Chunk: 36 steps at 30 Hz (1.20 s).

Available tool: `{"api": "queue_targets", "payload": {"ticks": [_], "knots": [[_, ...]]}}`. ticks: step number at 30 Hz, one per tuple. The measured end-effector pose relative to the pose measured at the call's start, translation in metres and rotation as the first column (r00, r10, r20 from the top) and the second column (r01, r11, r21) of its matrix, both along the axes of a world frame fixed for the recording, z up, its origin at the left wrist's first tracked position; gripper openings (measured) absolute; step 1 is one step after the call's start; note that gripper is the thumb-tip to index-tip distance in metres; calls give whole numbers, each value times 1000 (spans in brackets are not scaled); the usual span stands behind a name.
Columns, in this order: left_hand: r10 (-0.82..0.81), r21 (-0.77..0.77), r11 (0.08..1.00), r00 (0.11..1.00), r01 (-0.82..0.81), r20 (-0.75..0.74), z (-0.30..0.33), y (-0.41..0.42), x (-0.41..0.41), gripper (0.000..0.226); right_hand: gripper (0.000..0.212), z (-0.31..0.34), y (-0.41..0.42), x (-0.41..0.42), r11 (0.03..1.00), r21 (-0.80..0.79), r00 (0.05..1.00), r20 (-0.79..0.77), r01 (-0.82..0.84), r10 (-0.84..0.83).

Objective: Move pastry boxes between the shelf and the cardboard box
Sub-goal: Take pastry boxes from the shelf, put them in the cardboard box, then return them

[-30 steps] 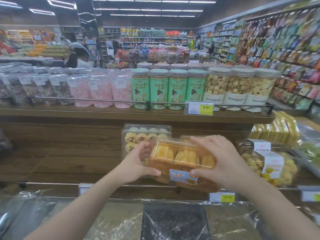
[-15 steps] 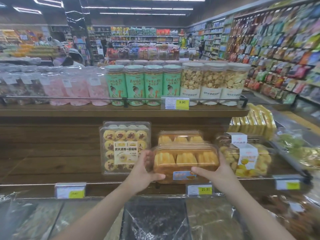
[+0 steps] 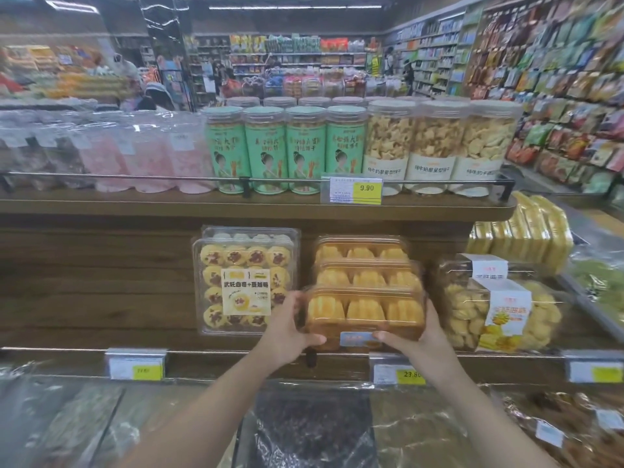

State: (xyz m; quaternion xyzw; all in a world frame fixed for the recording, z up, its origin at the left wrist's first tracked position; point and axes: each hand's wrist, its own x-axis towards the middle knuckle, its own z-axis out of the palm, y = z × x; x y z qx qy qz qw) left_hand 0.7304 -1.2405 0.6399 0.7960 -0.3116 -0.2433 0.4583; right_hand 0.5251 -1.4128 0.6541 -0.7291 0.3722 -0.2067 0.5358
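A clear pastry box of yellow cakes (image 3: pixel 366 310) stands at the front of the middle shelf (image 3: pixel 84 339), in front of two more boxes of the same kind (image 3: pixel 366 276). My left hand (image 3: pixel 287 336) grips its left end, thumb along the lower front edge. My right hand (image 3: pixel 423 339) holds its right end, thumb by the blue label. No cardboard box is in view.
A box of jam cookies (image 3: pixel 244 278) stands just left, bags of yellow biscuits (image 3: pixel 503 305) just right. Jars (image 3: pixel 351 150) line the upper shelf. A metal rail with price tags (image 3: pixel 398 369) runs along the shelf front. Wrapped goods (image 3: pixel 310 430) lie below.
Both hands carried the yellow-cake box forward and set it against the boxes behind it on the shelf. The view shifted, bringing the cookie box fully into sight.
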Motion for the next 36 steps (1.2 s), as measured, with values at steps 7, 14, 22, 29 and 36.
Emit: {"api": "queue_targets", "payload": {"ticks": [7, 14, 22, 29, 36], "knots": [[-46, 29, 999, 999, 46, -15, 7, 4, -4, 91, 130, 1, -1, -7, 999, 0, 995, -95, -32, 32], [-91, 33, 995, 996, 90, 15, 29, 21, -7, 102, 111, 24, 0, -9, 994, -80, 969, -243, -69, 48], [-197, 305, 950, 891, 70, 409, 81, 57, 2, 59, 94, 81, 26, -8, 845, -461, 861, -509, -271, -2], [-340, 383, 910, 813, 158, 473, 118, 94, -16, 37, 63, 140, 83, -27, 686, -561, 727, -683, -463, -68], [-470, 412, 870, 712, 272, 521, 140, 116, -58, 39, 51, 150, 150, -79, 750, -567, 728, -664, -342, -171]]}}
